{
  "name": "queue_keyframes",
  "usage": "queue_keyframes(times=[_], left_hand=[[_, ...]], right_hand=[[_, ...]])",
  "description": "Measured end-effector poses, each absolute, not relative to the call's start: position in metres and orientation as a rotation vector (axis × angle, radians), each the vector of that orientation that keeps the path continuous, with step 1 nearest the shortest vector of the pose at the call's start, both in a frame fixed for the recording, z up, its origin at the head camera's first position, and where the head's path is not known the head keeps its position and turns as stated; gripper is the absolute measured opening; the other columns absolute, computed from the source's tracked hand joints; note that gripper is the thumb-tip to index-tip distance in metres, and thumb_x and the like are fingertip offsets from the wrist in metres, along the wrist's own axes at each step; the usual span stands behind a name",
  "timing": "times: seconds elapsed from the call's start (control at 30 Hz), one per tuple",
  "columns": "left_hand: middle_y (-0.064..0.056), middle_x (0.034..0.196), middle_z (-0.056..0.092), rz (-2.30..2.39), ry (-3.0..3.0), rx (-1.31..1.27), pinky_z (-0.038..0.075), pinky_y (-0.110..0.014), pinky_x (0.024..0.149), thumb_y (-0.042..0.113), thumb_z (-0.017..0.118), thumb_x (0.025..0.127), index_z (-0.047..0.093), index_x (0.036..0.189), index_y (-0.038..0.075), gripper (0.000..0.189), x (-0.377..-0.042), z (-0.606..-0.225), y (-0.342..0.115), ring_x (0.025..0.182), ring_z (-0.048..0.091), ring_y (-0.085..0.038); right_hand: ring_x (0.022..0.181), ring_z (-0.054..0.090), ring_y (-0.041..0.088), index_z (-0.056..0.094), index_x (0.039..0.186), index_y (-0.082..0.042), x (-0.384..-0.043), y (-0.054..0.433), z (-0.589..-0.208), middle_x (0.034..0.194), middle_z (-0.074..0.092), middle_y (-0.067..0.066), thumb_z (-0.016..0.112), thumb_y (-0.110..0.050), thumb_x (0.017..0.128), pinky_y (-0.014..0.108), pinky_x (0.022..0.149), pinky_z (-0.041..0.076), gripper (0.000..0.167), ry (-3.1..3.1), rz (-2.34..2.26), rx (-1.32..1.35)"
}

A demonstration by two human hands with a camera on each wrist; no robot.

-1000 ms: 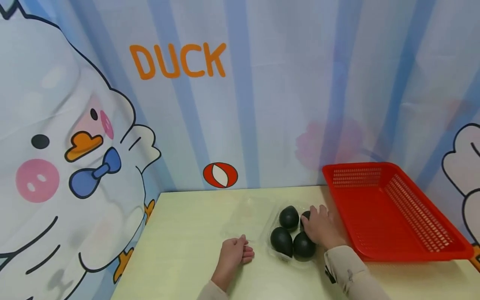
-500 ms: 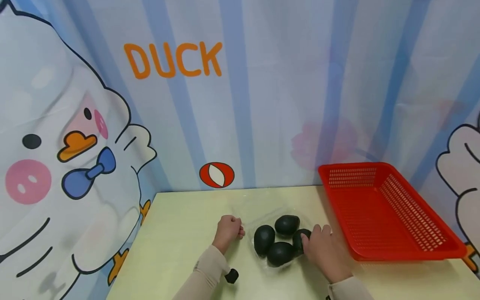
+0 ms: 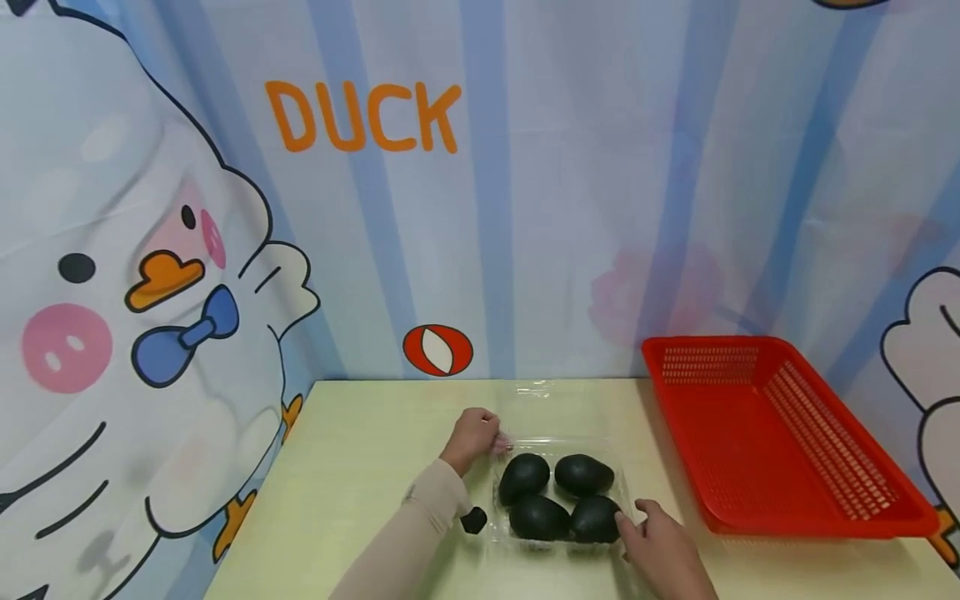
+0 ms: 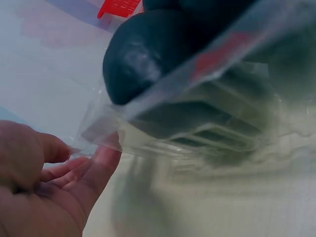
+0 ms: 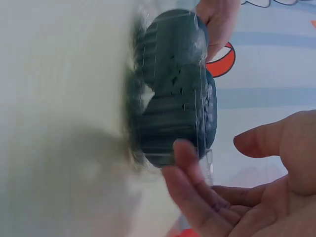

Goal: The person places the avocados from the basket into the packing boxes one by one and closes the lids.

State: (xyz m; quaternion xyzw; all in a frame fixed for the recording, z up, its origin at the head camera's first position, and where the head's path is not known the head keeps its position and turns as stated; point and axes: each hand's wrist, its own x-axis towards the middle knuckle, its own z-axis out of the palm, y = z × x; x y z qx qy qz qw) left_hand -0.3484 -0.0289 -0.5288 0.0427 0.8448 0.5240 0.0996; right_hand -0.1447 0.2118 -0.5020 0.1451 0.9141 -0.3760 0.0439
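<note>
A clear plastic clamshell box (image 3: 558,440) stands on the table with its lid (image 3: 551,408) folded back toward the wall. Several dark, smooth avocados (image 3: 583,475) lie in its base, two by two. My left hand (image 3: 472,435) is at the far left corner, where the thumb and fingers pinch the plastic edge, as the left wrist view also shows. At the near right corner is my right hand (image 3: 660,542). In the right wrist view its fingertips (image 5: 185,153) touch the box's side, while the thumb (image 5: 256,140) stands apart from it.
A red plastic basket (image 3: 780,450) with slotted walls stands at the right of the pale yellow table (image 3: 360,483). Behind the table hangs a striped blue cloth (image 3: 555,208) printed with a cartoon duck. A small black piece (image 3: 473,521) sits at the left cuff.
The box has turned from slanted to square, its lid now straight behind it. My left hand has moved forward to its far corner; my right has come off the avocados to the near right corner.
</note>
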Motion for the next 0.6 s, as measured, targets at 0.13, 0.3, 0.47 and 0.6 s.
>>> queue_keyframes(times=[0.13, 0.3, 0.47, 0.6], left_hand=[[-0.014, 0.098, 0.069, 1.661, 2.376, 0.180, 0.059, -0.031, 0.076, 0.013, 0.053, 0.105, 0.064, 0.121, -0.006, 0.027, -0.350, -0.524, -0.030, 0.080, 0.068, -0.017], [-0.015, 0.108, 0.070, 1.733, 2.272, 0.279, 0.061, -0.033, 0.075, 0.013, 0.052, 0.105, 0.057, 0.134, -0.003, 0.034, -0.347, -0.515, -0.033, 0.086, 0.075, -0.023], [-0.014, 0.120, 0.068, 1.709, 2.313, 0.415, 0.059, -0.041, 0.087, 0.022, 0.053, 0.107, 0.055, 0.144, 0.008, 0.040, -0.337, -0.503, -0.039, 0.100, 0.073, -0.026], [-0.008, 0.136, 0.063, 1.693, 2.315, 0.458, 0.054, -0.046, 0.098, 0.034, 0.052, 0.107, 0.056, 0.146, 0.016, 0.043, -0.325, -0.498, -0.045, 0.114, 0.068, -0.024]], right_hand=[[0.069, 0.066, 0.016, 0.042, 0.139, 0.016, -0.137, 0.207, -0.508, 0.079, 0.065, 0.006, 0.056, -0.030, 0.103, 0.041, 0.074, 0.057, 0.060, 2.621, -1.389, 0.541], [0.073, 0.071, 0.019, 0.037, 0.143, 0.015, -0.133, 0.204, -0.516, 0.088, 0.066, 0.012, 0.055, -0.025, 0.103, 0.039, 0.075, 0.061, 0.059, 2.407, -1.654, 0.618], [0.080, 0.074, 0.025, 0.032, 0.147, 0.013, -0.133, 0.207, -0.517, 0.096, 0.069, 0.016, 0.050, -0.024, 0.106, 0.037, 0.074, 0.061, 0.059, 2.271, -1.788, 0.659], [0.084, 0.074, 0.026, 0.031, 0.148, 0.014, -0.134, 0.210, -0.515, 0.099, 0.067, 0.017, 0.045, -0.029, 0.109, 0.036, 0.077, 0.061, 0.060, 2.212, -1.817, 0.662]])
